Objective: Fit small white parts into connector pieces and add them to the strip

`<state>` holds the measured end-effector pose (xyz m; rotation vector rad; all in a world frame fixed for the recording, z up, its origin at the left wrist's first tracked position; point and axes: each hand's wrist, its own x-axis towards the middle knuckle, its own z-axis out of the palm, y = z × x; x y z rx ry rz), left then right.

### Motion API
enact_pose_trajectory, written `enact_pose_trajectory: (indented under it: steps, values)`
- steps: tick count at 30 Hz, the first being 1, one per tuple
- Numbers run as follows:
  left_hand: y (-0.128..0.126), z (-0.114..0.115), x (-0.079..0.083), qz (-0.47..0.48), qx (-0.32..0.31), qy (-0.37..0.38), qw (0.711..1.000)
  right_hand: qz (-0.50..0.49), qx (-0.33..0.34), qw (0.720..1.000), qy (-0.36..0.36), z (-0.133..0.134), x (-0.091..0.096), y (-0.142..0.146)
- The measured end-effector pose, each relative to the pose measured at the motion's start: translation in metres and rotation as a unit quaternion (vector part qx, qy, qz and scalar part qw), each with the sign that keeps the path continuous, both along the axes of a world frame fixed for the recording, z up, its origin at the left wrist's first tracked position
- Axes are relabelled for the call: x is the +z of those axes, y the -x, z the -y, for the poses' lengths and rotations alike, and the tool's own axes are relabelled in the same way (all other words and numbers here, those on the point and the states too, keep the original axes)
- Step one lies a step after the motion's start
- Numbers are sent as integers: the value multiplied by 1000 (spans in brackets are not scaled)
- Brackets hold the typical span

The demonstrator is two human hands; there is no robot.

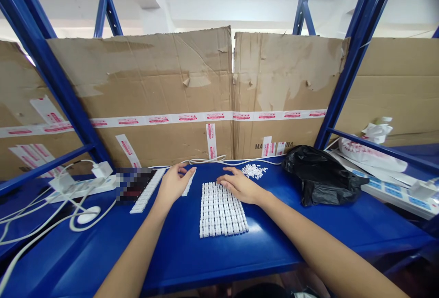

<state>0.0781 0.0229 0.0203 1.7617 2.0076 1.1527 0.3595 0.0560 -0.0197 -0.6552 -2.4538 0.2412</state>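
Fingers [188, 171] of the left hand [174, 183] are loose and open beside a thin white strip [188, 185]; from this squeezed head view, I can't quite tell whether they touch it. Fingers [224, 178] of the right hand [240, 187] lie spread and unclenched on the top edge of a block of small white plastic pieces [222, 211], laid in tight rows on the blue steel surface [274, 252]. I'd judge those pieces light, stiff and perhaps brittle at any thin links, and likely to skate on that glossy paint, so I'd take a row by its end between fingertips rather than press down on it. A loose heap of similar pieces [254, 171] sits just beyond the block, and a longer white strip [147, 190] lies left of the left hand, against a pixelated dark object [135, 184]. A black plastic bag [318, 174] crowds the surface to the right, while a power strip [82, 187] and white cables [34, 239] lie to the left.
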Motion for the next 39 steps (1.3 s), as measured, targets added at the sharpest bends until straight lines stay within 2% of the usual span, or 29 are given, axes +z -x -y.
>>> enact_pose_trajectory:
  steps: [3,5,9,14,17,19,22,24,28,30,33,39]
  values:
    - [-26,-14,10,54,-27,-53,997,-13,-38,999,-15,-8,0,-9]
    - [-43,-22,10,91,-61,-80,991,-26,-67,997,-17,-16,-2,-15]
    - [-66,-34,-8,121,-140,-101,978,-20,-86,996,-4,-36,-10,-22]
    - [-66,-38,-34,111,-188,-86,972,-3,-80,997,7,-50,-14,-18]
    - [-65,-37,-39,145,-207,-60,966,-58,-86,994,19,-45,-7,-14]
    - [-68,-33,-38,215,-225,-29,950,-121,-80,988,44,-36,-1,-11]
    - [-76,-22,-34,331,-284,14,900,-206,-42,975,76,-19,7,-6]
    - [-80,-14,-30,372,-318,25,872,-232,-16,968,90,-10,9,-3]
    - [-84,-6,-25,417,-298,14,859,-259,0,959,111,0,10,3]
    - [-84,-7,-26,427,-278,3,861,-280,-16,955,99,2,9,5]
    - [-87,-9,-28,438,-263,-10,860,-277,-54,959,41,4,10,6]
    - [-90,-8,-27,552,-267,18,790,-206,-96,969,-101,8,13,6]
